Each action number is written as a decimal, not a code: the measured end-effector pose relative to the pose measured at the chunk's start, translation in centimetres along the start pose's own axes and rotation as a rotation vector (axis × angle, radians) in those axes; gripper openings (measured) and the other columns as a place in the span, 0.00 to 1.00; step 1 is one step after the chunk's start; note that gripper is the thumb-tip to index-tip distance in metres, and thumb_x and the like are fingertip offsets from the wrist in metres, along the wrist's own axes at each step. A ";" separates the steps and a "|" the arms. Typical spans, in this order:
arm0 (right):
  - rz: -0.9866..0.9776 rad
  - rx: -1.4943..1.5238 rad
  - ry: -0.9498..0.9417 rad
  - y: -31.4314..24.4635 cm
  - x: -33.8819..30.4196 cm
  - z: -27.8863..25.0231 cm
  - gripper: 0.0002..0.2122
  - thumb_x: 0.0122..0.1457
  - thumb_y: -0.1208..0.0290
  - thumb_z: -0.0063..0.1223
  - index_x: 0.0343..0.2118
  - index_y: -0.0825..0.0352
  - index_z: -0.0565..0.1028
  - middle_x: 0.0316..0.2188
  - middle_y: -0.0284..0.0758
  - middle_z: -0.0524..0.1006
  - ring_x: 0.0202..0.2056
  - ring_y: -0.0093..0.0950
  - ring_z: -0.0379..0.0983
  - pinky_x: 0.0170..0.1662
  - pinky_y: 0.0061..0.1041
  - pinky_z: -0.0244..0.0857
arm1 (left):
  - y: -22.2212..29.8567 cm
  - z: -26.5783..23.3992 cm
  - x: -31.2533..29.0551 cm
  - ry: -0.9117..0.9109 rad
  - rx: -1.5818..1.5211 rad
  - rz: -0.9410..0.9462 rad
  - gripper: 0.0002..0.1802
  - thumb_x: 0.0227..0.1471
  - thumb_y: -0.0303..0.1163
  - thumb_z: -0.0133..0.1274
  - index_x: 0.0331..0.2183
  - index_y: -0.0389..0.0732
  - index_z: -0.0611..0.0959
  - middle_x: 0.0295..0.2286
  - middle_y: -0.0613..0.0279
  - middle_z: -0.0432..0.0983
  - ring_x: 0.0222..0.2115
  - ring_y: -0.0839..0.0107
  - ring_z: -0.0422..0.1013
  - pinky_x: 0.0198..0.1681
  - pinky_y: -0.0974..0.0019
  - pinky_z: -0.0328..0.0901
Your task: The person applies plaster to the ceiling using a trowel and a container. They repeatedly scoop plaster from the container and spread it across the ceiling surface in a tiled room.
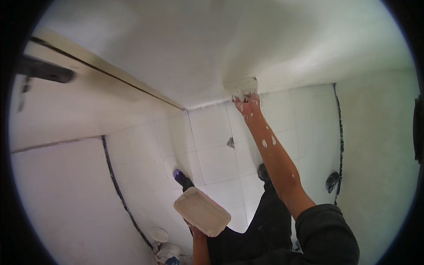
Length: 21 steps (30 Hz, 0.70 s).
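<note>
My right arm, spotted with white splashes, reaches forward to the lower part of the pale wall (287, 53). At its end my right hand (248, 104) is closed on a putty knife (247, 87), whose wide, whitish-smeared blade lies against the wall just above the floor line. Closer to my body, my left hand (194, 229) grips a rectangular off-white tray (202, 212) from beneath and the side. Most of the left fingers are hidden by the tray. Whether putty lies in it, I cannot tell.
A pale door (88, 92) with a dark handle (48, 70) stands at the left. White floor tiles (216, 159) carry a small grey scrap (230, 142). A dark lump (332, 181) lies by the right wall. White-smeared buckets (168, 254) stand at the lower left.
</note>
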State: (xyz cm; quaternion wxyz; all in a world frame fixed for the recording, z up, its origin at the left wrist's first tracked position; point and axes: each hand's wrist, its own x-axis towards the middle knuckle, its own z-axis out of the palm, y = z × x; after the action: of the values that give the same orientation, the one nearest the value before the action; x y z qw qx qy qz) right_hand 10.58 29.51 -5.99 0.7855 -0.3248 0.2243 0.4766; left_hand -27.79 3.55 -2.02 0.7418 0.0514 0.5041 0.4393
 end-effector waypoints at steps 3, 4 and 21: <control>0.006 0.070 -0.043 -2.3 -8.2 8.2 0.17 0.55 0.63 0.35 0.47 0.59 0.57 0.48 0.35 0.58 0.47 0.34 0.56 0.44 0.38 0.57 | 4.0 2.7 -3.2 -0.094 -0.021 0.055 0.29 0.47 0.49 0.40 0.47 0.43 0.59 0.42 0.59 0.62 0.40 0.63 0.64 0.40 0.57 0.64; 0.012 0.096 -0.103 -3.8 -11.0 10.5 0.17 0.54 0.63 0.35 0.47 0.60 0.57 0.48 0.35 0.58 0.47 0.34 0.56 0.43 0.38 0.57 | 5.1 3.8 -3.9 -0.134 -0.029 0.077 0.29 0.47 0.49 0.40 0.47 0.43 0.59 0.42 0.59 0.62 0.40 0.63 0.63 0.40 0.57 0.64; -0.683 -0.669 -0.817 -16.1 -48.4 5.0 0.16 0.48 0.75 0.46 0.41 0.69 0.62 0.44 0.43 0.62 0.46 0.34 0.59 0.49 0.36 0.54 | 13.0 30.3 -16.9 -0.675 -0.264 0.110 0.30 0.49 0.53 0.33 0.50 0.46 0.56 0.46 0.57 0.56 0.45 0.60 0.57 0.45 0.55 0.57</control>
State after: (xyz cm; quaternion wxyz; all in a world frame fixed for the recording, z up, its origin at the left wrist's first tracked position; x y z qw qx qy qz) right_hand 3.63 -1.50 34.28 0.7715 -0.3979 -0.3718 0.3289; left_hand -13.36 10.65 31.29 0.8420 0.1241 0.1662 0.4980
